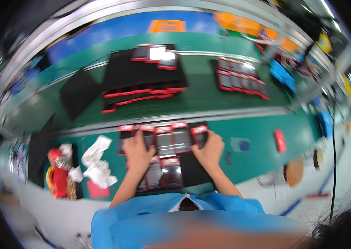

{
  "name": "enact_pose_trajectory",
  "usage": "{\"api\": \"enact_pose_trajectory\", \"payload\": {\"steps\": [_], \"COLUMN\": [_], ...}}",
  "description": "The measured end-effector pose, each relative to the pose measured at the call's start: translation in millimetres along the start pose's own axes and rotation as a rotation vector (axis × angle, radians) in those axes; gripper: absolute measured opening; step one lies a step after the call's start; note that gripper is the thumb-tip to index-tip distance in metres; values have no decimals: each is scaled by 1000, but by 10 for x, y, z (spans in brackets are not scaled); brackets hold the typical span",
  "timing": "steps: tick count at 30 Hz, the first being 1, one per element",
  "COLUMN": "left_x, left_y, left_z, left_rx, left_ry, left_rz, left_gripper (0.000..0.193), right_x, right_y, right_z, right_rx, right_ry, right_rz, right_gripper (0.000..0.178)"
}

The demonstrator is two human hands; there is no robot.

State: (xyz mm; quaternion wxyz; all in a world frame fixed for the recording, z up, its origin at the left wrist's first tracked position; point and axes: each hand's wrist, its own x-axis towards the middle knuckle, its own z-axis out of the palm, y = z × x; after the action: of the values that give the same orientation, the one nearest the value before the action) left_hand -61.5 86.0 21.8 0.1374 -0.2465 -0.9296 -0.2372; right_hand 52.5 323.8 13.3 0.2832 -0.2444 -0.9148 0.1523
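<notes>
Several flat dark panels with red ends lie in rows on a black mat [195,172] in front of me. My left hand [138,152] has its thumb and fingers round the sides of one red-ended panel [147,135] in the upper row. At that row's right end, my right hand [209,150] grips another red-ended panel [200,136] between thumb and fingers; it sits slightly tilted. Between the hands lie a glossy grey panel [166,144] and a neighbouring panel [181,139]. Motion blurs the picture a little, and the undersides of the held panels are hidden.
Crumpled white paper [99,162] and red and yellow tape rolls [59,172] lie left on the green bench [242,128]. A red block [280,141] and small clear bag [240,145] are at right. Beyond a metal rail [233,113] stand stacked panels [144,93] and another group [242,76].
</notes>
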Motion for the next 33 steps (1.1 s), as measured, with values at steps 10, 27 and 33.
{"api": "enact_pose_trajectory", "payload": {"steps": [10, 27, 33], "left_x": [-25, -5, -8], "left_y": [-70, -2, -8], "left_z": [57, 18, 28], "left_rx": [16, 32, 30], "left_ry": [-32, -50, -62], "left_rz": [-18, -50, -61], "left_gripper": [79, 76, 75], "right_x": [-31, -46, -49], "right_y": [3, 30, 20], "right_z": [2, 19, 9], "right_rx": [37, 80, 79], "right_ry": [61, 66, 58], "right_rz": [31, -8, 11], "right_gripper": [69, 72, 70]}}
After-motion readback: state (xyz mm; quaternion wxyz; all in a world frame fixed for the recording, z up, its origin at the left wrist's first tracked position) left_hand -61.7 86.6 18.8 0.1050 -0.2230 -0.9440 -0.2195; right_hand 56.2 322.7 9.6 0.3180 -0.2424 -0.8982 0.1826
